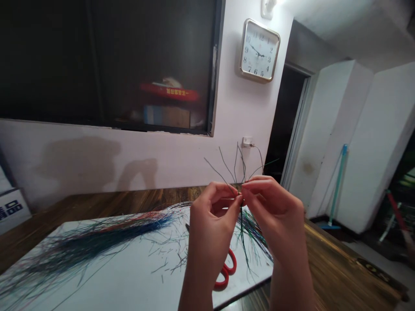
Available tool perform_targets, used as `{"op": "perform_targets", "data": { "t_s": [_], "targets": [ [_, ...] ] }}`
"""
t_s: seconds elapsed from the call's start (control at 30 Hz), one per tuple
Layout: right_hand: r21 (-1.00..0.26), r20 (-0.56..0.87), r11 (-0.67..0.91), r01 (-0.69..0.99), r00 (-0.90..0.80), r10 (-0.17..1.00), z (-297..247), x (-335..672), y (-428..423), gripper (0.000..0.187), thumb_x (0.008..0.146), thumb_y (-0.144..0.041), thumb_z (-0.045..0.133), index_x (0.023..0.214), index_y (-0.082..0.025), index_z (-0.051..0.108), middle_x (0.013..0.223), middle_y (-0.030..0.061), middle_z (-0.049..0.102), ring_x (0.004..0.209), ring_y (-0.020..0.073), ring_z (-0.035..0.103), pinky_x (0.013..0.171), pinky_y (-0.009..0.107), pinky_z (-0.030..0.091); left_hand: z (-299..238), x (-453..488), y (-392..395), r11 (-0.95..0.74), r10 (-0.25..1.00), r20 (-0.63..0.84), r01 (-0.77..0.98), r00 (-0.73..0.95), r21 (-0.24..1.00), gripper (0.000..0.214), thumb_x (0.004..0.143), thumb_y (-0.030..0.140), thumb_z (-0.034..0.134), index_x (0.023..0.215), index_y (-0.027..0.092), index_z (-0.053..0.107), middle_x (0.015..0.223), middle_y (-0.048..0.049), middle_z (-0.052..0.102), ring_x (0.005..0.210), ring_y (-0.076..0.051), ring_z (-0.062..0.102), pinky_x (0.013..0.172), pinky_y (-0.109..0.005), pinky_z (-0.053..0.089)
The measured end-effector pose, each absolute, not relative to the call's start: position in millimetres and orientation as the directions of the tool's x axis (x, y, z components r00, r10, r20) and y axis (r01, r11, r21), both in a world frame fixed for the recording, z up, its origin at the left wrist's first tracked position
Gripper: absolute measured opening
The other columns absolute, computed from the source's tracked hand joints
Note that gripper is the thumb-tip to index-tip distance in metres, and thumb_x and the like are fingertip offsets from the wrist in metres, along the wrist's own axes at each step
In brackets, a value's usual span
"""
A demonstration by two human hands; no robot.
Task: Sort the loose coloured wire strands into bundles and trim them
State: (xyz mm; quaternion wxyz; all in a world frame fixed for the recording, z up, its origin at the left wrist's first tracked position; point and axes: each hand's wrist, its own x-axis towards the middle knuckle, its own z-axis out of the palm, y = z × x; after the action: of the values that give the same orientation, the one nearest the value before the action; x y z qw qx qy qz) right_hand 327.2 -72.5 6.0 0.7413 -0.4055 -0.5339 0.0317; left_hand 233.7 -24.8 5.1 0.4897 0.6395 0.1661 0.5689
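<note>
Both hands are raised over a white board, their fingertips almost meeting. Between thumb and forefinger my left hand pinches a small bundle of thin dark green wires. My right hand is closed at the same spot, thumb and fingers pressed on the wires. Several wire ends fan out upward above the fingers, and a twisted stem hangs down below them. The exact grip point is partly hidden by the fingertips. Red-handled scissors lie on the board, partly behind my left forearm.
A large heap of coloured wires spreads over the board's left side, with short cut pieces near the middle. More wires lie behind my right hand. The board rests on a wooden table. A wall clock hangs behind.
</note>
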Motion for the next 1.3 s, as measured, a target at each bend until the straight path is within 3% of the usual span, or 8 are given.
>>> {"op": "perform_targets", "data": {
  "t_s": [0.53,0.83,0.97,1.3],
  "targets": [
    [-0.676,0.732,0.624,0.391,0.449,0.512,6,326,-74,0.009,0.077,-0.014,0.063,0.082,-0.020,0.068,0.073,0.0010,0.065,0.066,0.0141,0.062,0.058,0.027,0.053,7,231,-28,-0.491,0.765,0.562,-0.282,0.313,0.825,0.010,0.077,0.014,0.061,0.086,0.018,0.062,0.082,-0.0044,0.071,0.079,-0.017,0.068,0.071,-0.026,0.056],
    [-0.664,0.737,0.644,0.380,0.476,0.480,2,330,-67,0.009,0.076,-0.016,0.065,0.084,-0.020,0.066,0.073,0.0003,0.066,0.065,0.0140,0.064,0.057,0.026,0.053,10,234,-38,-0.473,0.789,0.572,-0.371,0.225,0.799,0.014,0.079,0.016,0.058,0.086,0.019,0.069,0.079,-0.0041,0.072,0.070,-0.017,0.068,0.065,-0.027,0.057],
    [-0.624,0.762,0.687,0.373,0.485,0.429,0,331,-63,0.020,0.074,-0.015,0.067,0.091,-0.023,0.062,0.076,-0.0006,0.067,0.068,0.0147,0.065,0.057,0.026,0.054,10,233,-36,-0.484,0.789,0.574,-0.355,0.220,0.800,0.011,0.078,0.016,0.059,0.084,0.019,0.068,0.079,-0.0042,0.072,0.068,-0.017,0.068,0.063,-0.027,0.056],
    [-0.692,0.689,0.670,0.270,0.523,0.501,7,325,-71,0.054,0.075,-0.011,0.065,0.121,-0.030,0.043,0.076,-0.0022,0.064,0.071,0.0174,0.065,0.061,0.031,0.056,9,231,-33,-0.418,0.812,0.521,-0.362,0.263,0.833,0.014,0.078,0.021,0.065,0.091,0.020,0.063,0.076,-0.0027,0.072,0.072,-0.016,0.070,0.064,-0.024,0.057]
  ]
}}
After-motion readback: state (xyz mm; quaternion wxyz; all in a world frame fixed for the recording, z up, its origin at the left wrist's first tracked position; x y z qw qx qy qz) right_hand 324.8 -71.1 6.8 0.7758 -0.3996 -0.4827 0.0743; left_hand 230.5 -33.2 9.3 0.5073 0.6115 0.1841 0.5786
